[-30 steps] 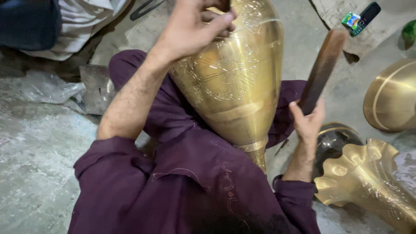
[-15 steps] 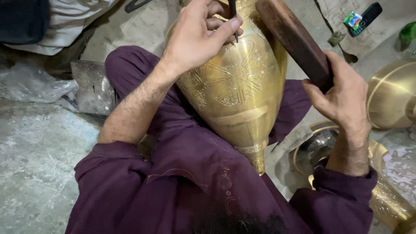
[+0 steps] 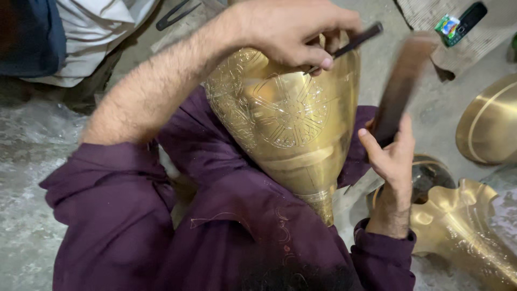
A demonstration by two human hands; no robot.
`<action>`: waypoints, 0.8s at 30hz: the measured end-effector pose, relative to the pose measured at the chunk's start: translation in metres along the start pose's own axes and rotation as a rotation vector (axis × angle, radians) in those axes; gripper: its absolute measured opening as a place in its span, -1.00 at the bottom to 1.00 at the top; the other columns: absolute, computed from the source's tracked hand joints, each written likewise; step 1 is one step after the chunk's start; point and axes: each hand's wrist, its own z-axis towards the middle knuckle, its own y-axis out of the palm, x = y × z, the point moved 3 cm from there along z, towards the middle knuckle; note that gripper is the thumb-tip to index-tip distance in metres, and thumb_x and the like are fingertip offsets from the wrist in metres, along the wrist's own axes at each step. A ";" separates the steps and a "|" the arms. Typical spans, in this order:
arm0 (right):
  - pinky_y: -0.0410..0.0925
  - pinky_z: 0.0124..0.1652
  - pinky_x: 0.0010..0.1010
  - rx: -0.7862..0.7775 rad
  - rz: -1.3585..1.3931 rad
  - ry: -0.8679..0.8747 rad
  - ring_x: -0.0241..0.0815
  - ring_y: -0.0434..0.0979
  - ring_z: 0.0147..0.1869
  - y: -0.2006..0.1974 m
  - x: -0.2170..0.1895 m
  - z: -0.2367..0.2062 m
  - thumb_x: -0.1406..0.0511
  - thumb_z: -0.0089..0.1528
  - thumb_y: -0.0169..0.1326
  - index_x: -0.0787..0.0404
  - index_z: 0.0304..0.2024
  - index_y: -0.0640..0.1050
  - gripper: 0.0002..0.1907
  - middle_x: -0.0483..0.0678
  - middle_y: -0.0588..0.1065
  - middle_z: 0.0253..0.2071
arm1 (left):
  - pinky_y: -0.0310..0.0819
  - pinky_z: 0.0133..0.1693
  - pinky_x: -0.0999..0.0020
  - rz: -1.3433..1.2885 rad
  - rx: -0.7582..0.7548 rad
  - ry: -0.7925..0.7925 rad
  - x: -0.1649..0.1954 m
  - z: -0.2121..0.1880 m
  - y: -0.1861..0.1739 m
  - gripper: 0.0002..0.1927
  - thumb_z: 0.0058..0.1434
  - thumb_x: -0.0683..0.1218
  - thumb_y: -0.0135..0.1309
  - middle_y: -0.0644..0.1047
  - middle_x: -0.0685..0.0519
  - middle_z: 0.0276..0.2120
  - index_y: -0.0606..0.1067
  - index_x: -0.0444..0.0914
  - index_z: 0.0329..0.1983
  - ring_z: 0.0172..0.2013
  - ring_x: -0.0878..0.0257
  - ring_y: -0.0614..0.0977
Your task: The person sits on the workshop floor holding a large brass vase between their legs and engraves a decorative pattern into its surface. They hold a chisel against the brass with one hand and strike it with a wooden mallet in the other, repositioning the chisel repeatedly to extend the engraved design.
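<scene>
Resting across the person's lap, the brass vase (image 3: 291, 124) lies tilted with its wide body up toward the top of the view and its narrow neck pointing down between the knees, against the purple clothing (image 3: 231, 226). Its shiny gold surface carries an engraved round flower pattern facing the camera, with finer engraving along its left side. The left hand (image 3: 293, 32) sits on the upper part of the vase, fingers pinched around a thin dark metal chisel (image 3: 350, 46); the tool slants from upper right down to lower left, and its tip appears to touch the brass just above the round pattern. The right hand (image 3: 393, 156) is closed around the lower end of a dark wooden stick (image 3: 401, 86), which stands nearly upright just beside the right side of the vase and is blurred along its upper length. To the right, on the grey floor (image 3: 32, 161), lie other brass pieces: a rounded bowl-like piece (image 3: 487, 124) at the edge of the view, a fluted, wavy-edged piece (image 3: 463, 226) lower down, and a dark round object (image 3: 431, 175) just behind the right wrist. Near the top right corner a small phone (image 3: 468, 19) rests on a piece of cardboard (image 3: 425, 13). At the top left lie white cloth (image 3: 91, 32) and a dark metal tool (image 3: 175, 13).
</scene>
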 end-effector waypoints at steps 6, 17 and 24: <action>0.45 0.05 -0.38 0.016 -0.418 -0.109 -0.22 0.59 0.03 0.004 -0.009 -0.003 0.43 0.25 0.37 0.35 0.31 0.41 -0.38 0.04 0.58 -0.04 | 0.56 -0.28 0.34 -0.287 -0.302 -0.014 0.005 0.019 0.002 -0.45 0.31 -0.25 0.18 0.65 0.02 -0.26 0.37 -0.24 0.37 -0.33 0.32 0.69; 0.49 -0.04 -0.43 0.205 0.083 -0.160 -0.19 0.60 -0.10 0.003 -0.025 -0.010 0.49 0.42 0.22 0.30 0.45 0.19 -0.35 0.02 0.53 -0.14 | 0.66 -0.27 0.44 -0.456 -0.434 -0.115 0.006 0.027 0.002 -0.49 0.31 -0.25 0.14 0.64 0.03 -0.24 0.37 -0.26 0.33 -0.30 0.34 0.72; 0.44 -0.07 -0.46 0.198 -0.172 -0.235 -0.23 0.53 -0.14 0.006 -0.035 -0.007 0.50 0.41 0.24 0.34 0.44 0.19 -0.35 -0.01 0.51 -0.16 | 0.65 -0.30 0.42 -0.276 -0.437 -0.127 0.011 0.031 -0.001 -0.50 0.30 -0.21 0.19 0.64 0.04 -0.26 0.39 -0.23 0.30 -0.29 0.33 0.72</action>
